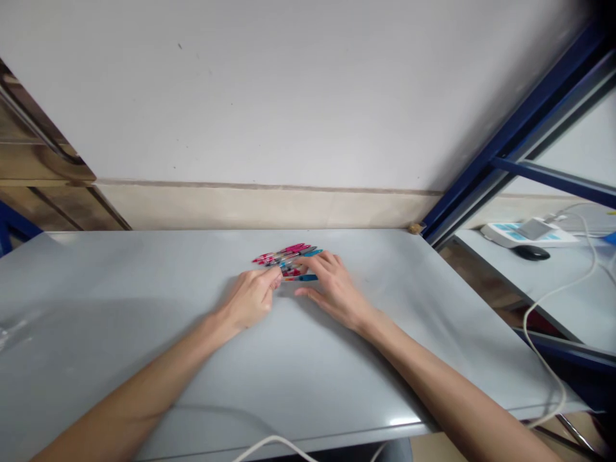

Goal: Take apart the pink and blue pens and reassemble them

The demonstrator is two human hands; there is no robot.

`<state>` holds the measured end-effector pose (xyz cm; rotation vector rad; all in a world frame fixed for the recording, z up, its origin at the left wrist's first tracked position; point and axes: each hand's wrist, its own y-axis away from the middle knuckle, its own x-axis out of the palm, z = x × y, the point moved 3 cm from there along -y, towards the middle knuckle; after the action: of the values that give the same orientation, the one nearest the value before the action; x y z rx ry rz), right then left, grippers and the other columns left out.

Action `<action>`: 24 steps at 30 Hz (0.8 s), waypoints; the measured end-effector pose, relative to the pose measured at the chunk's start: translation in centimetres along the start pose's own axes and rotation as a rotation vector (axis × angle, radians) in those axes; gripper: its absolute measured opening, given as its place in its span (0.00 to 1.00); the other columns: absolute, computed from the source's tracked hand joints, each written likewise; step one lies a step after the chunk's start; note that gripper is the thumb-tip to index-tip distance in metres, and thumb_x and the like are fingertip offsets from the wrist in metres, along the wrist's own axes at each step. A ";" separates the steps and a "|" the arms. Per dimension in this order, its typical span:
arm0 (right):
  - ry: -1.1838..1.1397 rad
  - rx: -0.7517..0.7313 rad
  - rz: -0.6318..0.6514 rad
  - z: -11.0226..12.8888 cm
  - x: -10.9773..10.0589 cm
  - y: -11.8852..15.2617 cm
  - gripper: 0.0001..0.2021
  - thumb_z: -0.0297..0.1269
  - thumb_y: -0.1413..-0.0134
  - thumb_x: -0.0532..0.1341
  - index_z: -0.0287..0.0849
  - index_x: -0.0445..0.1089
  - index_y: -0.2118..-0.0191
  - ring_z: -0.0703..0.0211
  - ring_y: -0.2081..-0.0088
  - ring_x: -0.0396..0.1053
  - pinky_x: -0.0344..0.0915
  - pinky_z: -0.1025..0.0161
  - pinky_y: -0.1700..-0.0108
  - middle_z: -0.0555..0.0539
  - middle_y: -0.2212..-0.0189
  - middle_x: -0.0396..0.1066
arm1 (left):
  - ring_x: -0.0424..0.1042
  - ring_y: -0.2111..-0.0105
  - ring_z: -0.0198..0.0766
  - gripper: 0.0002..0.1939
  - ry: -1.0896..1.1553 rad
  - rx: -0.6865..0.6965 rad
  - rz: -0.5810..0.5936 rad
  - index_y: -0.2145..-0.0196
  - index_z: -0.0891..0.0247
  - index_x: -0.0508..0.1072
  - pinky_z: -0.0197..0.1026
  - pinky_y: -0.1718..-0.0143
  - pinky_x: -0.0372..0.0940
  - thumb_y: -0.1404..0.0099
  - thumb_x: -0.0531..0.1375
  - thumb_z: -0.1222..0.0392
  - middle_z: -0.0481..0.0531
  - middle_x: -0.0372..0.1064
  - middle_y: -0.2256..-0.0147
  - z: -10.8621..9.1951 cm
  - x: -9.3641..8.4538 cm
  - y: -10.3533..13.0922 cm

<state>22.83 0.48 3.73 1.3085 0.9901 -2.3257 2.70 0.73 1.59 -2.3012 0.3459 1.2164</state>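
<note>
Fingers of left hand curled in together at the left end of a blue pen; clamped grip on a pen not confirmable, fingertips partly hidden. To the right, bunched pens in pink, grey and blue, lying on the grey table, between and just beyond both hands. Probable handling: light, stiff, smooth-barrelled, prone to roll; low risk of breakage. Best hold: mid-barrel, thumb against fingertips. Farthest right, right hand arched over the right side of the bunch, thumb and fingers apart, contact uncertain.
</note>
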 end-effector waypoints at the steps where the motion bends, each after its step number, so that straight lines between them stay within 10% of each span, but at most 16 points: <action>1: 0.010 -0.017 0.024 0.1 0.1 0.0 0.08 0.38 0.30 0.59 0.46 0.71 0.49 0.48 0.54 0.66 0.60 0.51 0.49 0.44 0.57 0.76 | 0.68 0.73 0.39 0.10 -0.001 0.004 0.003 0.68 0.59 0.66 0.38 0.69 0.59 0.37 0.49 0.71 0.48 0.71 0.71 0.0 0.0 0.0; 19: 0.274 0.017 -0.033 0.5 0.3 0.2 0.12 0.20 0.35 0.55 0.43 0.69 0.65 0.50 0.61 0.63 0.57 0.57 0.59 0.45 0.66 0.69 | 0.65 0.74 0.36 0.08 0.036 0.033 0.032 0.68 0.59 0.62 0.37 0.70 0.56 0.34 0.49 0.70 0.46 0.66 0.73 -0.7 0.7 0.3; 24: 0.255 -0.040 -0.009 1.2 -0.2 0.1 0.04 0.31 0.31 0.59 0.41 0.70 0.59 0.50 0.58 0.65 0.60 0.56 0.57 0.44 0.64 0.71 | 0.62 0.75 0.36 0.09 0.053 0.013 -0.027 0.70 0.59 0.59 0.37 0.70 0.54 0.31 0.47 0.66 0.46 0.64 0.74 -1.1 0.3 0.2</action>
<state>22.26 -0.48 4.28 1.6162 1.1133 -2.1704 3.52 -0.04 1.78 -2.3233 0.3391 1.1383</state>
